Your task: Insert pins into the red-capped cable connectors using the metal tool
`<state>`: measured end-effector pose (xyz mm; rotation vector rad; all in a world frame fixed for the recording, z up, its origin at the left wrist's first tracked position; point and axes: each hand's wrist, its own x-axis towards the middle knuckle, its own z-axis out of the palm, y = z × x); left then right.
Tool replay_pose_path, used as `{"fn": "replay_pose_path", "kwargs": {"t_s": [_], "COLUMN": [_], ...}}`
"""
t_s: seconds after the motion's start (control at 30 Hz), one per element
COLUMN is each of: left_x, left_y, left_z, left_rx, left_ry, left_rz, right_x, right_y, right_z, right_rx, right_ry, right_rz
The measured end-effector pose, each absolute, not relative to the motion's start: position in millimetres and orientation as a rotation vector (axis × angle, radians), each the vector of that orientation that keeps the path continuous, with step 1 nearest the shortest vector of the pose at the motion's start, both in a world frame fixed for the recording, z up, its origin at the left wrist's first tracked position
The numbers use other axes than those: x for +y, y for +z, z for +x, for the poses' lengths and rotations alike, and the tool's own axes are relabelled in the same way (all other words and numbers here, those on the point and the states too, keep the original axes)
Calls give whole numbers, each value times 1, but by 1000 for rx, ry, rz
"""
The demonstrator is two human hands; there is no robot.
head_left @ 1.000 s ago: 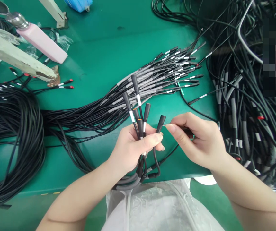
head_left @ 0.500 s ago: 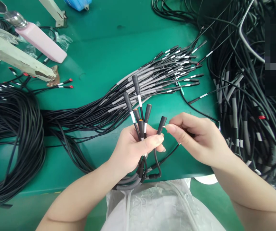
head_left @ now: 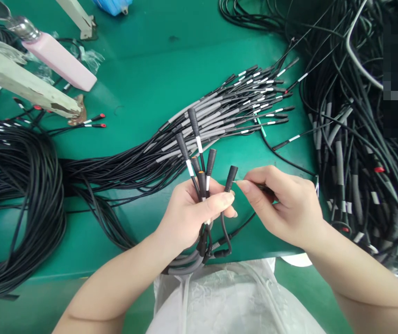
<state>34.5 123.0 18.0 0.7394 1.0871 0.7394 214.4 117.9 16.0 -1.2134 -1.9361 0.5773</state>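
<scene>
Several black cables with moulded connectors [head_left: 193,121] stand up out of my left hand [head_left: 199,211], which is closed around them. Some carry white labels, and an orange face shows in one connector. One connector [head_left: 231,176] leans to the right, its lower end pinched at my left thumb and fingertip. Close beside it, my right hand [head_left: 277,199] is closed in a pinch. A thin pale tip shows at its fingertips, almost touching that connector; what it belongs to is hidden in the hand. Grey sleeved cable ends [head_left: 188,266] hang below my left hand at the table edge.
A long bundle of black cables [head_left: 115,162] with grey corrugated sleeves lies across the green table [head_left: 171,60]. Coiled cables [head_left: 21,195] are at left, below a metal leg [head_left: 35,88] and a pink bottle [head_left: 63,60]. A big cable heap [head_left: 358,139] fills the right.
My left hand and the connectors have shifted slightly left. My right hand keeps its pinch close to the leaning connector. Some cables in the heap at right have moved a little.
</scene>
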Motion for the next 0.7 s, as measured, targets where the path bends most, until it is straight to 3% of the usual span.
{"fn": "replay_pose_path", "kwargs": {"t_s": [0.13,0.37,0.7], "left_x": [123,121,120], "left_y": [18,16,17], "left_z": [34,32,31], "left_rx": [1116,1042,991], "left_ry": [725,726,750], "left_rz": [756,701,680], "right_x": [119,119,119], "right_y": [19,16,14], "right_z": [217,217,218], "right_rx": [-1892,-1865,-1904], "right_ry": [732,475,383], "right_rz": [-1227,-1308,-1285]}}
